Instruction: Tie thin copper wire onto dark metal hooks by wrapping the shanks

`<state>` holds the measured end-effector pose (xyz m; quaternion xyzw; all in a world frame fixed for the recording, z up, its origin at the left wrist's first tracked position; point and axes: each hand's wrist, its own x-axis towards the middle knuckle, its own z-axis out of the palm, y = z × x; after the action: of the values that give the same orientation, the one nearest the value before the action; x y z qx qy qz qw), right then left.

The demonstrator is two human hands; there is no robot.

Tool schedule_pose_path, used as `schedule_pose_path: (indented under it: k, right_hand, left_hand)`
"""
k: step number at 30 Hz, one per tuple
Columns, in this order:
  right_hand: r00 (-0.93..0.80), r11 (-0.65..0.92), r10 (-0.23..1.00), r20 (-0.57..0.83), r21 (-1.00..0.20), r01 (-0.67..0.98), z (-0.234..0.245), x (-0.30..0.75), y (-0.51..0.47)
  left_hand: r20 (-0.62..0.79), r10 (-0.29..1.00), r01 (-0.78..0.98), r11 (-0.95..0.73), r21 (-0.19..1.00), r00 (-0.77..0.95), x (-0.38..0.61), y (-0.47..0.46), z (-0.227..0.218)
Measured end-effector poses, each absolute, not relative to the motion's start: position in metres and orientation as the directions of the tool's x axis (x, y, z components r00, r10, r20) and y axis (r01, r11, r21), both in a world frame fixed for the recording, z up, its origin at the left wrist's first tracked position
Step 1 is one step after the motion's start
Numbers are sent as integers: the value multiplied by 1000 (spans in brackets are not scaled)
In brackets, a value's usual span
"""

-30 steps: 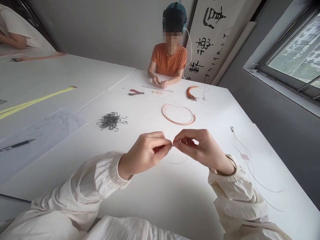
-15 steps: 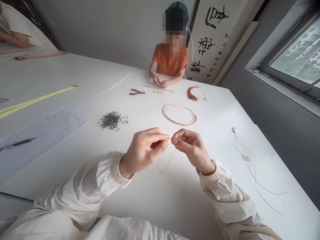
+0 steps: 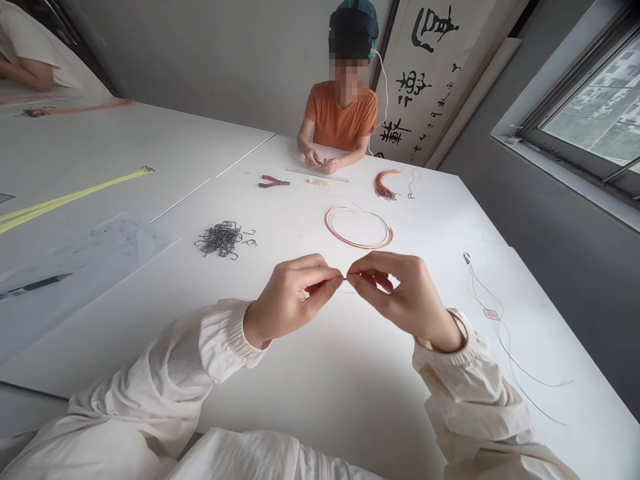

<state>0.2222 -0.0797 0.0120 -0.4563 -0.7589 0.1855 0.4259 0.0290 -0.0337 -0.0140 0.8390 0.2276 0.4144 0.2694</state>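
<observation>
My left hand (image 3: 295,297) and my right hand (image 3: 397,293) meet fingertip to fingertip above the white table (image 3: 310,387). Both pinch a thin wire with a tiny piece at the point where thumbs and forefingers touch; the piece is too small to name. A coil of copper-coloured wire (image 3: 359,227) lies just beyond my hands. A heap of small dark metal hooks (image 3: 223,239) lies to the far left of them.
A finished wire with a hook and small tag (image 3: 493,317) trails along the right side. Red-handled pliers (image 3: 273,181), beads and an orange wire bundle (image 3: 386,185) lie near a person in an orange shirt (image 3: 340,123) working opposite. A yellow strap (image 3: 70,199) crosses the left table.
My right wrist has rolled back so the hand lies flatter. The loose wire tail that hung below my fingers half a second ago no longer shows. The pinch point has risen slightly.
</observation>
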Motion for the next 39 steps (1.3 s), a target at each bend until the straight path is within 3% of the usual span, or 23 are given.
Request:
schedule_pose_path:
  k: [4, 10, 15, 19, 24, 31, 34, 39]
  right_hand:
    - [-300, 395, 911, 283, -806, 440, 23, 231, -65]
    - [-473, 188, 877, 80, -965, 184, 20, 243, -45]
    - [-491, 37, 866, 97, -991, -132, -9, 239, -39]
    - [-269, 54, 951, 150, -942, -333, -36, 218, -55]
    - [-7, 215, 974, 225, -940, -264, -46, 196, -80]
    - [106, 351, 932, 347, -936, -24, -39, 194, -78]
    - [38, 378, 925, 378, -926, 15, -37, 199, -77]
    - [-45, 401, 916, 399, -915, 54, -35, 211, -75]
  left_hand:
    - [567, 592, 130, -748, 651, 573, 28, -36, -13]
    - [606, 573, 52, -749, 661, 552, 29, -39, -14]
    - [673, 564, 21, -773, 634, 478, 31, -39, -14]
    - [672, 607, 90, -767, 636, 425, 30, -35, -18]
    - [669, 627, 135, -762, 634, 399, 31, -33, -23]
    - [684, 625, 113, -764, 635, 376, 31, -37, -24]
    - [568, 706, 80, -653, 753, 423, 28, -38, -19]
    - [225, 757, 7, -291, 957, 613, 20, -31, -4]
